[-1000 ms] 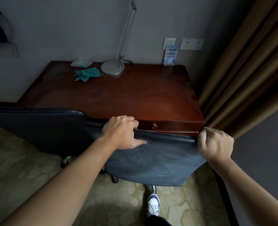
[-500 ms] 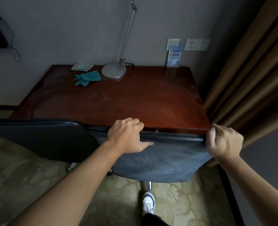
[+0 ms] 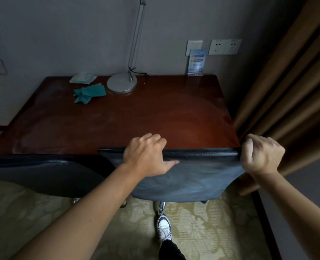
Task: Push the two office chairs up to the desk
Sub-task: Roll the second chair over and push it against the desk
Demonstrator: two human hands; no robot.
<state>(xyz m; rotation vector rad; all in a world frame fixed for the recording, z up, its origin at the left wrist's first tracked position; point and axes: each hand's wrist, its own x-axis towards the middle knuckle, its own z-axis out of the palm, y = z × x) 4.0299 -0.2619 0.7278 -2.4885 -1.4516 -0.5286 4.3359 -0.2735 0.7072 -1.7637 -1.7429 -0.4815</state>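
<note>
Two dark office chairs stand at the front edge of a glossy reddish-brown desk. The right chair shows its grey-blue backrest, whose top edge touches the desk front. My left hand grips that top edge near its left end, fingers curled over it. My right hand is closed on the backrest's right corner. The left chair sits beside it, its backrest overlapping the right chair's left side, with no hand on it. The seats and most of the bases are hidden.
A silver desk lamp, a teal cloth, a white packet and a small blue sign stand at the back of the desk. Brown curtains hang close on the right. My shoe rests on patterned carpet.
The right chair has rolled forward with both hands on it; its backrest top now meets the desk front and hides the drawer knob. I have stepped closer.
</note>
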